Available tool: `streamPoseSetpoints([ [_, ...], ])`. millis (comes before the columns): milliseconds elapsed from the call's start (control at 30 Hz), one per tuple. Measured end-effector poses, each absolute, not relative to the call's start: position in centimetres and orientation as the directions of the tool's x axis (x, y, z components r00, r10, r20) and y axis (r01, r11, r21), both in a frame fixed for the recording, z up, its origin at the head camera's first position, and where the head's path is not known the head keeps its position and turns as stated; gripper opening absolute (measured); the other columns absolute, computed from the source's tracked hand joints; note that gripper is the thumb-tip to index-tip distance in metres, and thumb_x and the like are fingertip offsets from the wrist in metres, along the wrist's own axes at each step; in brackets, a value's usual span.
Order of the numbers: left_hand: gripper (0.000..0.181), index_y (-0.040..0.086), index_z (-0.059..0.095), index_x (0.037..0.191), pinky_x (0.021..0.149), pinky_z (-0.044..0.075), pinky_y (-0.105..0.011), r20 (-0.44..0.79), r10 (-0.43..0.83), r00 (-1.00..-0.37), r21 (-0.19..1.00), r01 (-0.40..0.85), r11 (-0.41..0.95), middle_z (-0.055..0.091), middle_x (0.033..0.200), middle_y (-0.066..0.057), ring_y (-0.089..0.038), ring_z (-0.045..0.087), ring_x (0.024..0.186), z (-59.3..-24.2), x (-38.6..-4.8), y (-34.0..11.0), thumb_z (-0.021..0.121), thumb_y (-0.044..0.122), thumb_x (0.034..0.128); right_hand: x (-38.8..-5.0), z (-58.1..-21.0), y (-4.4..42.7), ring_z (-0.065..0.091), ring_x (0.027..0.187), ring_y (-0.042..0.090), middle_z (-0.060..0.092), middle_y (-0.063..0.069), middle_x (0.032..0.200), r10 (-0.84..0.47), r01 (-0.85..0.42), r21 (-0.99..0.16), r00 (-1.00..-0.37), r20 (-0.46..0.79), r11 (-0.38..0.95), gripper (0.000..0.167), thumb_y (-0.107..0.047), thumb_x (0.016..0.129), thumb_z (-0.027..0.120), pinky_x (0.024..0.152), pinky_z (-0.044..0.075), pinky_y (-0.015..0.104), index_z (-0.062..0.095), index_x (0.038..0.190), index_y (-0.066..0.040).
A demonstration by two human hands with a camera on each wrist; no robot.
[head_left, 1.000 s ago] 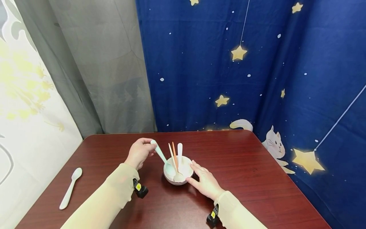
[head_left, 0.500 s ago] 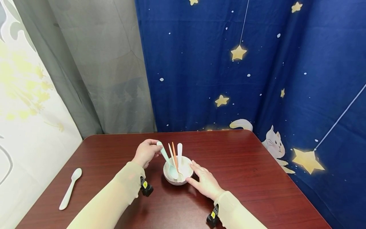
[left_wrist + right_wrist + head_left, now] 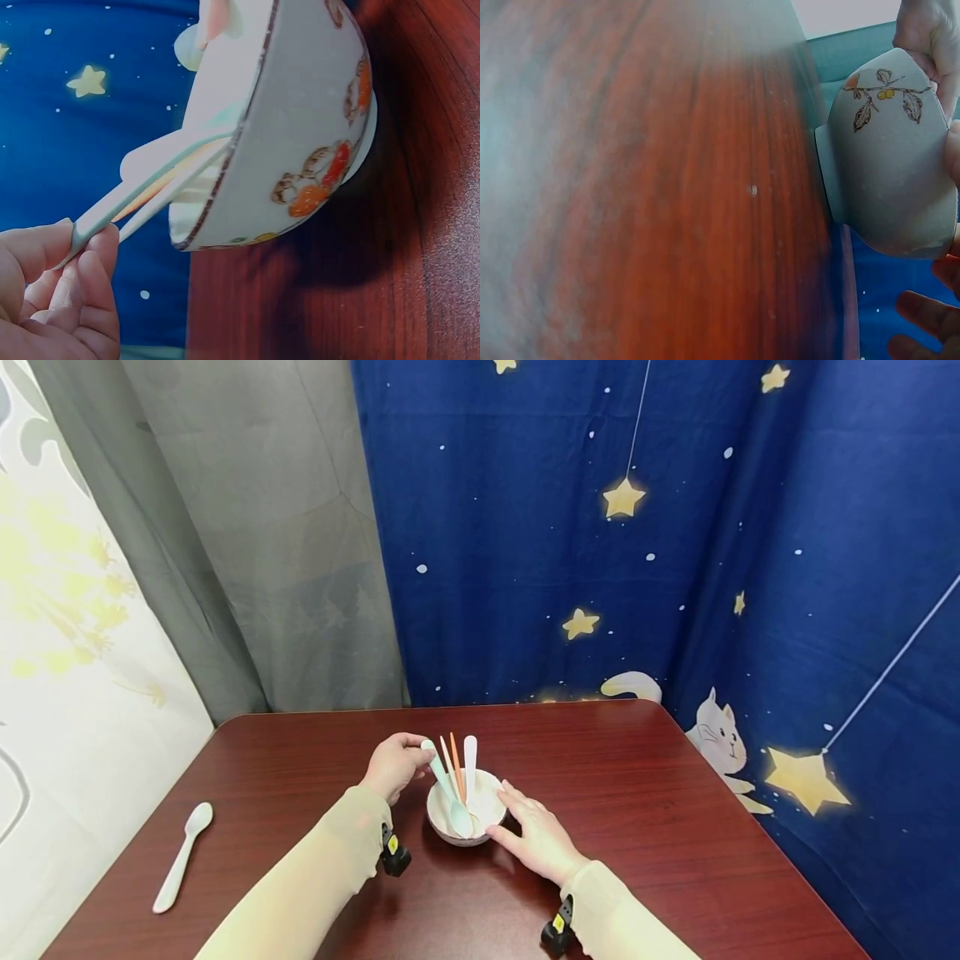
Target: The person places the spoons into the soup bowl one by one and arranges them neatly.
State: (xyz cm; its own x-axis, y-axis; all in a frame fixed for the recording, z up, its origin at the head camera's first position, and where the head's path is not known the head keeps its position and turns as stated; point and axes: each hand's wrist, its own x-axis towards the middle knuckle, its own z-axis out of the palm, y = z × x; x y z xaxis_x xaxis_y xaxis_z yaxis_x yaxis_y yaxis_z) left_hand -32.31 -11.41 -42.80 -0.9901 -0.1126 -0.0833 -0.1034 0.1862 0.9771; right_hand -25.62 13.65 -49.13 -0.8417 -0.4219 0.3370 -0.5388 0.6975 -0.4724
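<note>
My left hand [image 3: 393, 767] pinches the top of a mint-green spoon [image 3: 442, 778] between thumb and fingers, as the left wrist view also shows. The spoon slants down into a white bowl [image 3: 491, 812], its head low inside. Beside it in the bowl lean a white handle [image 3: 470, 758], an orange handle [image 3: 455, 755] and a thin cream one [image 3: 445, 752]. My right hand [image 3: 542, 842] rests at the bowl's right side, thumb and fingertips touching the rim, the other fingers spread. Printed fruit decorates the bowl's outer wall [image 3: 307, 90].
Another white spoon [image 3: 180, 864] lies on the reddish-brown wooden table [image 3: 645, 793] at the left. Behind the far edge hang a grey curtain [image 3: 300, 568] and a blue starry curtain [image 3: 510, 543].
My left hand has moved right and slightly nearer, lowering the mint spoon further into the bowl, towards its near side. The right hand has stayed at the rim.
</note>
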Motion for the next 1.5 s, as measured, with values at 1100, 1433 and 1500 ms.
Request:
streamPoseSetpoints([
  [1100, 0.026, -0.003, 0.063, 0.114, 0.071, 0.055, -0.034, -0.095, -0.140, -0.986, 0.960, -0.128, 0.250, 0.064, 0.101, -0.017, -0.019, 0.062, 0.075, -45.2, -33.8, -9.9, 0.066, 0.005, 0.0895, -25.6, -49.2, 13.6, 0.040, 0.133, 0.036, 0.037, 0.009, 0.151, -0.422, -0.530, -0.474, -0.848, 0.322, 0.703, 0.067, -0.051, 0.092, 0.057, 0.105, 0.035, 0.051, 0.047, 0.141, -0.006],
  [1433, 0.031, -0.004, 0.061, 0.119, 0.070, 0.055, -0.030, -0.106, -0.138, -0.985, 0.962, -0.137, 0.236, 0.063, 0.106, -0.019, -0.019, 0.063, 0.078, -45.2, -33.7, -9.6, 0.066, 0.006, 0.0898, -25.6, -49.2, 13.6, 0.040, 0.133, 0.035, 0.037, 0.008, 0.151, -0.418, -0.522, -0.478, -0.853, 0.313, 0.706, 0.066, -0.050, 0.092, 0.057, 0.106, 0.035, 0.050, 0.047, 0.141, -0.006],
  [1500, 0.032, -0.003, 0.061, 0.120, 0.071, 0.055, -0.030, -0.108, -0.137, -0.985, 0.964, -0.137, 0.228, 0.063, 0.107, -0.019, -0.019, 0.064, 0.079, -45.3, -33.7, -9.6, 0.066, 0.007, 0.0902, -25.7, -49.2, 13.6, 0.040, 0.133, 0.035, 0.037, 0.008, 0.151, -0.418, -0.520, -0.476, -0.854, 0.310, 0.709, 0.067, -0.050, 0.092, 0.057, 0.106, 0.035, 0.050, 0.047, 0.142, -0.006],
])
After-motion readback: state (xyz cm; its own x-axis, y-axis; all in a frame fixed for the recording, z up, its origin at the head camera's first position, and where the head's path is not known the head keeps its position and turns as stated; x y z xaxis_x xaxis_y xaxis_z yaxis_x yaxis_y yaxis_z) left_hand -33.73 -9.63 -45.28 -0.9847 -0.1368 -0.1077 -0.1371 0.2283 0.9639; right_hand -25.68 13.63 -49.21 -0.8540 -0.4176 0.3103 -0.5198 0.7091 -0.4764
